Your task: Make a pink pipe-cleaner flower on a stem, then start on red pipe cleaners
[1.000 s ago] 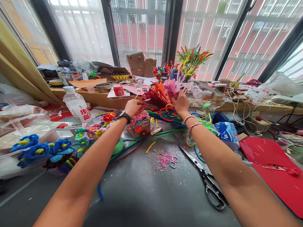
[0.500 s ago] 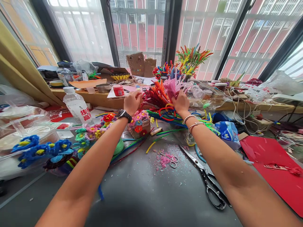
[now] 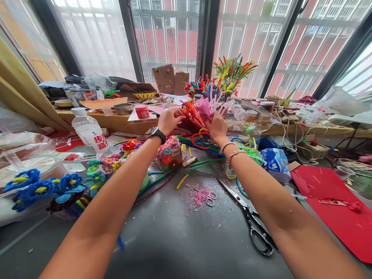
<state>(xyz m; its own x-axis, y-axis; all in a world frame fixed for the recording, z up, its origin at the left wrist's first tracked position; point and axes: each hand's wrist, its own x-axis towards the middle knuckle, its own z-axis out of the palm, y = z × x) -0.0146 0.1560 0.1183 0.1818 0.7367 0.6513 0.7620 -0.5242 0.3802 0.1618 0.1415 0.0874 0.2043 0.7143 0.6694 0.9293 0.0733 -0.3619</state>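
My right hand (image 3: pixel 217 126) is wrapped round a bundle of pink pipe cleaners (image 3: pixel 205 106), their tips fanning out above the fingers. To its left, my left hand (image 3: pixel 171 121) has its fingers bent together at the edge of the orange pipe cleaners (image 3: pixel 190 112) and some dark red ones. Whatever lies between those fingertips is too small to make out. Below the left wrist stands a small box covered with fuzzy flowers (image 3: pixel 168 153). More long pipe cleaners, green and blue, lie under the hands.
Large black-handled scissors (image 3: pixel 247 211) and small scissors (image 3: pixel 209 197) lie on the grey table (image 3: pixel 174 240), beside pink clippings (image 3: pixel 196 197). A water bottle (image 3: pixel 90 131) and blue fuzzy flowers (image 3: pixel 42 188) are on the left. Red card (image 3: pixel 328 201) lies right. A cluttered sill runs behind.
My left hand has shifted slightly right, closer to the orange and dark red pipe cleaners. My right hand stays on the pink bundle. The view has turned a little.
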